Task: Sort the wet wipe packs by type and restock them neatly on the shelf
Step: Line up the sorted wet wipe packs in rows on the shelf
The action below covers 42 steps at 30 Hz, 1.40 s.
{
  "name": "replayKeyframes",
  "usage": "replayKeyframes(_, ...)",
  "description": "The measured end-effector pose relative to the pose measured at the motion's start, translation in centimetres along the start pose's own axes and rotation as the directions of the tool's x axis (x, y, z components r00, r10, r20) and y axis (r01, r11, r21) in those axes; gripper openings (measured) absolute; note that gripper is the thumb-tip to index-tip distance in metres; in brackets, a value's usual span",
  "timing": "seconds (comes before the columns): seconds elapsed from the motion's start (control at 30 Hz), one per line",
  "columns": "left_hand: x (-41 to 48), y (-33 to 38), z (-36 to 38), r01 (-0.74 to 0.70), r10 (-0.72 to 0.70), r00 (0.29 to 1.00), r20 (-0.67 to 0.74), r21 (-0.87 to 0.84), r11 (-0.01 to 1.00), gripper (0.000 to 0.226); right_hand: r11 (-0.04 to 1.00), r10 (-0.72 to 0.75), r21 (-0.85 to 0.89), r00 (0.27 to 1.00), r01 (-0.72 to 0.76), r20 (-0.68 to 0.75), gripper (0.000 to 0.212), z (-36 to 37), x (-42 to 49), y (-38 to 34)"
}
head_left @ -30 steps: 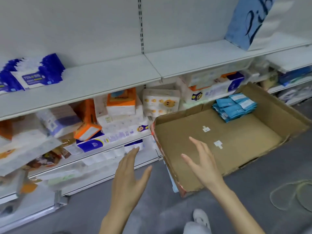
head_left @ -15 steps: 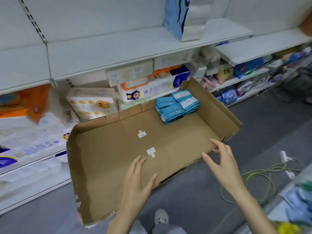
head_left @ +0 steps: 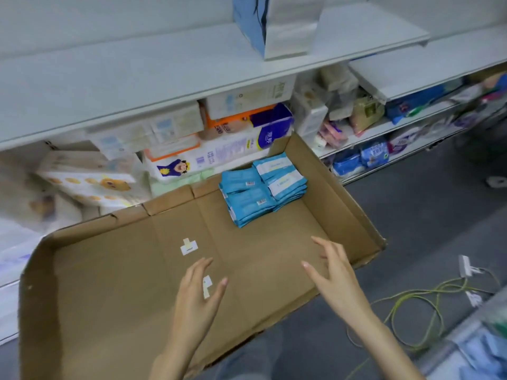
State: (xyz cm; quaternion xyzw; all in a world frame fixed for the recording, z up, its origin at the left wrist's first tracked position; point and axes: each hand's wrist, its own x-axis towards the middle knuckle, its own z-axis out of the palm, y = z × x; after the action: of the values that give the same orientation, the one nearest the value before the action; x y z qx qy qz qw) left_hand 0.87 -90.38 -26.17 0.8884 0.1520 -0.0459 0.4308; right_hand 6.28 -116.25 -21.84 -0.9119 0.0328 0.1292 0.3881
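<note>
A wide, shallow cardboard box (head_left: 115, 272) lies open on the floor before the shelves. In its far right corner sit several light blue wet wipe packs (head_left: 262, 187), stacked in overlapping piles. My left hand (head_left: 196, 300) hovers over the box floor with fingers spread and holds nothing. Over the box's near right part, my right hand (head_left: 333, 272) is also spread and holds nothing. Both hands are well short of the packs. The white shelf board (head_left: 131, 75) above the box is bare here.
A blue and silver bag (head_left: 274, 23) stands on the upper shelf. The lower shelves (head_left: 365, 133) are crowded with tissue and wipe packages. A yellow-green cable (head_left: 417, 305) and white plugs lie on the grey floor at right.
The view has swung right from the shelf's left end, where dark blue packs lay. Both hands have moved from beside the box to above its floor, nearer the blue packs.
</note>
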Motion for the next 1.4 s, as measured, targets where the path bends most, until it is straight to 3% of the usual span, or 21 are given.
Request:
replayKeyframes(0.37, 16.9, 4.6, 7.0, 0.129, -0.129, 0.991, 0.027, 0.018, 0.992, 0.049, 0.973, 0.207, 0.074, 0.969, -0.218, 0.134, 0.047, -2.0, 19.7, 3.1)
replayKeyframes(0.5, 22.8, 5.4, 9.8, 0.213, -0.208, 0.976, 0.063, -0.083, 0.973, 0.044, 0.929, 0.301, 0.172, 0.94, -0.327, 0.161, 0.049, -0.1, 24.5, 4.5)
replayKeyframes(0.57, 25.6, 5.9, 11.0, 0.235, -0.235, 0.972, 0.02, -0.131, 0.963, 0.043, 0.815, 0.424, 0.336, 0.881, -0.472, 0.208, 0.049, 1.1, 26.3, 4.8)
replayKeyframes(0.67, 29.7, 6.6, 12.6, 0.201, -0.207, 0.977, -0.047, -0.103, 0.974, 0.043, 0.435, 0.591, 0.626, 0.73, -0.647, 0.344, 0.047, 2.7, 28.4, 5.1)
replayKeyframes(0.73, 32.5, 7.2, 13.5, 0.175, -0.177, 0.984, -0.026, -0.074, 0.982, 0.047, 0.233, 0.638, 0.71, 0.656, -0.665, 0.405, 0.046, 3.5, 29.5, 5.1)
replayKeyframes(0.83, 36.0, 7.6, 14.6, 0.135, -0.135, 0.989, 0.062, 0.0, 0.991, 0.054, 0.144, 0.7, 0.731, 0.591, -0.667, 0.401, 0.042, 4.4, 30.6, 5.1)
replayKeyframes(0.97, 38.8, 7.5, 16.4, 0.049, -0.066, 0.991, 0.116, 0.151, 0.987, 0.06, 0.128, 0.786, 0.731, 0.519, -0.67, 0.337, 0.04, 5.6, 31.4, 5.1)
replayKeyframes(1.13, 39.4, 7.4, 18.3, -0.007, -0.014, 0.998, 0.062, 0.332, 0.943, 0.061, 0.248, 0.866, 0.719, 0.481, -0.649, 0.135, 0.049, 7.9, 32.5, 3.7)
replayKeyframes(1.27, 39.5, 7.9, 18.4, -0.01, 0.003, 1.0, 0.02, 0.395, 0.919, 0.053, 0.291, 0.859, 0.726, 0.504, -0.623, 0.088, 0.036, 8.6, 32.7, 3.6)
replayKeyframes(1.4, 39.6, 9.3, 17.5, -0.049, -0.007, 0.988, 0.154, 0.353, 0.934, 0.043, 0.302, 0.819, 0.757, 0.565, -0.579, 0.106, 0.029, 8.1, 32.1, 3.9)
